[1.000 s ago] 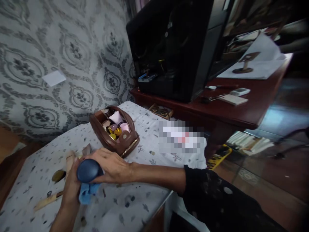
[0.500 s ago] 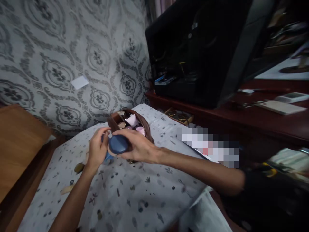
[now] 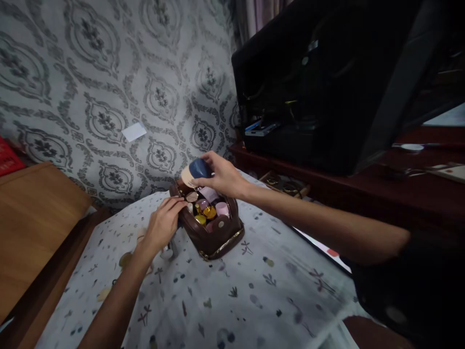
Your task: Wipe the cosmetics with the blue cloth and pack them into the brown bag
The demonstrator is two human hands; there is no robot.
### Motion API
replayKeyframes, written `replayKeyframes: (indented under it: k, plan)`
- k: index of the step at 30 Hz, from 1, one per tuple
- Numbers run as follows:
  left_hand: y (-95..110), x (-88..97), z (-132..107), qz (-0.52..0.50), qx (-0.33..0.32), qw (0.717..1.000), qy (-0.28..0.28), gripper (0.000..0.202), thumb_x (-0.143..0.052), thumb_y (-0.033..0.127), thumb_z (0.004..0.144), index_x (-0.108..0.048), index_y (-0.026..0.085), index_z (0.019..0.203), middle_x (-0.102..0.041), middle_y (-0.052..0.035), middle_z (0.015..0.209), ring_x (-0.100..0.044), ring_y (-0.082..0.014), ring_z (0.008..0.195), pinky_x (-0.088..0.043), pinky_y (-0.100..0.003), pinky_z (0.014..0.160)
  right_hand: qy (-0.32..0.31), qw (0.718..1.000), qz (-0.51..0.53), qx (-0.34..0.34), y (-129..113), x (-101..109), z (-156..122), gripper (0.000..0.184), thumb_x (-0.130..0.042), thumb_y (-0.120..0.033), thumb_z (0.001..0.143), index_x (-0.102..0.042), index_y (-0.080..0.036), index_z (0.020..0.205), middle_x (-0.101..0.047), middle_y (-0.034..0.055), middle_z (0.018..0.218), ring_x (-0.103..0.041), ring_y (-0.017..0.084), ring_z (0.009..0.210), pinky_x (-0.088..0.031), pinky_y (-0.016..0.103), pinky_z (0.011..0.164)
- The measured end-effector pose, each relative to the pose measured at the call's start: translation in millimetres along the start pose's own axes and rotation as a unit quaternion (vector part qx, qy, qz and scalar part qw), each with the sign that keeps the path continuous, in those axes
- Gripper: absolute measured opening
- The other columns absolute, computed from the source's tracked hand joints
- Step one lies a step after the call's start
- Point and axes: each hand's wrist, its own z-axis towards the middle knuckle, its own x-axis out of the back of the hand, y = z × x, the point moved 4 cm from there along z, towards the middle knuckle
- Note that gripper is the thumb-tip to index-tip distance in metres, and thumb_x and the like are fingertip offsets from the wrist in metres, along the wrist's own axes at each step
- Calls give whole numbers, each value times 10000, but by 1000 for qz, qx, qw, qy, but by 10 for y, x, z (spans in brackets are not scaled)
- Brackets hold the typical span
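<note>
A small cream-coloured bottle with a rounded dark blue cap (image 3: 199, 168) is in my right hand (image 3: 222, 175), gripped between fingers and thumb and tilted sideways over the far end of a brown cosmetic bag (image 3: 218, 237). The bag's top is open. Inside are a pink-capped container (image 3: 222, 209), several gold-coloured caps (image 3: 209, 212) and a pale pouch-like item (image 3: 209, 194). My left hand (image 3: 165, 220) holds the bag's left rim, its fingertips over the edge and its thumb hidden. Small items, partly covered by my left forearm, lie on the cloth.
The bag stands on a patterned white cloth (image 3: 203, 300). A round olive-coloured item (image 3: 125, 260) lies left of my forearm. A wooden panel (image 3: 39, 218) borders the left, and a dark red desk (image 3: 348, 194) with a large black screen (image 3: 290, 97) stands right.
My right hand has carried the blue-capped bottle up and over the bag. My left hand has left the bottle and taken the bag's rim. The view has shifted slightly.
</note>
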Motion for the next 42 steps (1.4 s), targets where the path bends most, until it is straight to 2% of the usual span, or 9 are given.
replayKeyframes:
  k: [3, 7, 13, 17, 22, 25, 29, 33, 42]
  plan:
    - [-12, -13, -56, -15, -4, 1000, 19, 381, -350, 97, 970, -668, 197, 1158, -683, -89, 1208, -585, -225, 1186, -523, -412, 1005, -68, 989, -131, -1, 25, -175, 294, 556, -799, -301, 710, -538, -177, 1184, -653, 35, 1005, -609, 202, 917, -442, 289, 781]
    - [-22, -30, -75, -29, -5, 999, 36, 364, -361, 106, 978, -665, 203, 1153, -691, -85, 1191, -581, -223, 1200, -514, -415, 1024, -180, 945, -274, 13, 82, -444, 515, 583, -783, -324, 743, -540, -180, 1253, -682, 80, 1100, -631, 235, 994, -430, 269, 758]
    - [-52, -68, -100, -35, 8, 999, 39, 355, -369, 112, 980, -666, 205, 1151, -689, -88, 1188, -569, -227, 1212, -506, -420, 1034, -281, 888, -362, 34, 206, -684, 686, 628, -785, -361, 729, -555, -181, 1285, -680, 124, 1209, -651, 281, 1069, -463, 279, 748]
    - [-58, -76, -112, -39, 10, 998, 44, 352, -367, 110, 981, -664, 207, 1144, -689, -88, 1179, -566, -230, 1210, -504, -431, 1031, -302, 864, -403, 26, 235, -812, 732, 630, -750, -381, 764, -537, -183, 1323, -680, 141, 1227, -653, 296, 1098, -490, 311, 794]
    - [-52, -74, -121, -40, 5, 998, 46, 332, -374, 116, 982, -658, 196, 1134, -691, -90, 1175, -562, -234, 1209, -514, -415, 1003, -320, 823, -465, 67, 198, -1004, 719, 568, -746, -288, 770, -584, -153, 1298, -678, 151, 1262, -608, 313, 1196, -464, 388, 972]
    - [-47, -68, -125, -41, 0, 998, 44, 320, -377, 112, 981, -652, 185, 1128, -694, -91, 1166, -561, -234, 1208, -507, -413, 1009, -305, 821, -479, 61, 224, -1058, 771, 554, -736, -238, 764, -606, -143, 1294, -675, 165, 1276, -604, 327, 1203, -468, 415, 984]
    - [-45, -68, -127, -39, -1, 998, 43, 319, -374, 104, 981, -647, 180, 1126, -693, -95, 1164, -560, -235, 1210, -505, -414, 1008, -302, 815, -494, 38, 321, -1101, 868, 450, -724, -150, 720, -698, -173, 1169, -698, 151, 1243, -612, 346, 1188, -487, 436, 964]
    - [-44, -74, -122, -43, -1, 998, 48, 319, -375, 107, 983, -651, 188, 1118, -693, -93, 1159, -571, -233, 1190, -508, -416, 1004, -304, 809, -503, 28, 391, -1166, 908, 399, -686, -149, 746, -717, -169, 1143, -680, 162, 1270, -569, 375, 1240, -471, 482, 984]
    - [-39, -83, -102, -49, 7, 998, 47, 336, -364, 123, 986, -652, 209, 1136, -696, -93, 1176, -571, -232, 1216, -511, -433, 1022, -325, 812, -478, 76, 383, -1296, 756, 386, -643, -143, 806, -685, -100, 1187, -653, 220, 1289, -539, 381, 1262, -383, 524, 1041]
